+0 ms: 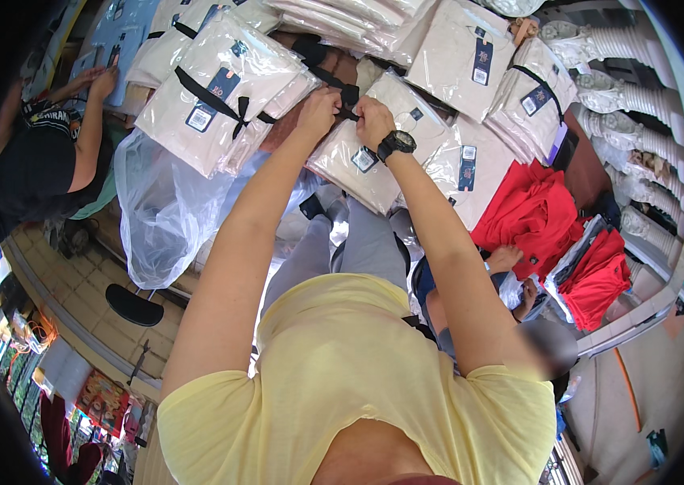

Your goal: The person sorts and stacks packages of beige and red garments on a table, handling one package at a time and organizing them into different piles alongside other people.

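Note:
My left hand (322,111) is closed on a black cloth strip (330,78). My right hand (375,123), with a black watch on the wrist, pinches the same strip just to the right. The strip bunches up between the two hands, and its exact crossing is too small to make out. Beneath them lies a stack of pale folded garments in clear plastic bags (418,133), with dark blue tags. Left of my left hand, another bagged garment bundle (265,65) is tied round with a knotted black strip (204,95).
More bagged garments (448,61) are piled behind and to the right. A clear plastic sheet (160,210) hangs at the left front edge. One co-worker (51,153) handles light blue fabric at far left; another's hand (505,259) touches red garments (532,206). White balusters (633,101) line the right.

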`<state>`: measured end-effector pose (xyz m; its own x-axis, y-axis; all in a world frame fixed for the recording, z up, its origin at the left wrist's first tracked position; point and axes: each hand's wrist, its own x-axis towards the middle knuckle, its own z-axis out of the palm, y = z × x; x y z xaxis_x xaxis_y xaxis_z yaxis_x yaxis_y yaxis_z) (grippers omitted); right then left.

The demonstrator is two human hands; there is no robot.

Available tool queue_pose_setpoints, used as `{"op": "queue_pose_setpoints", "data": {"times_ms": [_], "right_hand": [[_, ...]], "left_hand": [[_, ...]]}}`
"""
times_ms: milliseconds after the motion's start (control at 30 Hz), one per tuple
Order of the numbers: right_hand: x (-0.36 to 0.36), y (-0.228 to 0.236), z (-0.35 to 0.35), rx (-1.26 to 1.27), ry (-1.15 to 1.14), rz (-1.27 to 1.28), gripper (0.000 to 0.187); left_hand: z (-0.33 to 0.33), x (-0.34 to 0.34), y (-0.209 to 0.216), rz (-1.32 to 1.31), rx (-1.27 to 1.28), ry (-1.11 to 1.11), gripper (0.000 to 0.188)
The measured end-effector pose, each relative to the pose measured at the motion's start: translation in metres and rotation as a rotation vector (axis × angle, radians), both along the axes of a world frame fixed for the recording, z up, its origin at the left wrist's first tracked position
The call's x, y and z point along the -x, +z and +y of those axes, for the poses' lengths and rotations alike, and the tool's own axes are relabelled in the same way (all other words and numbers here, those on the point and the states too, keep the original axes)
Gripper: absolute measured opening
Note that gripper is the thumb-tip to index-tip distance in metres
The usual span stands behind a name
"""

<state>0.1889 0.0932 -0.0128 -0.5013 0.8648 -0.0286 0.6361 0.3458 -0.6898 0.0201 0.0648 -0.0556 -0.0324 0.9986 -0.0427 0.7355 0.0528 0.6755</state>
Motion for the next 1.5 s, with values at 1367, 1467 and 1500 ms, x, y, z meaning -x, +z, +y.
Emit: {"op": "queue_pose_setpoints", "data": {"times_ms": [1367, 1467, 1500], "right_hand": [[-0.008, 0.003, -0.004, 0.099, -0.013, -0.152, 0.014], [-0.012, -0.001, -0.006, 0.072, -0.032, -0.164, 0.012], [-0.016, -0.003, -0.005, 0.121, -0.006, -0.158, 0.012]], "left_hand": [[0.010, -0.040, -0.055, -0.594, 0.454, 0.849, 0.021], [0.006, -0.043, -0.046, -1.060, 0.520, 0.868, 0.014], [0.002, -0.038, -0.042, -1.163, 0.548, 0.784, 0.012]]}}
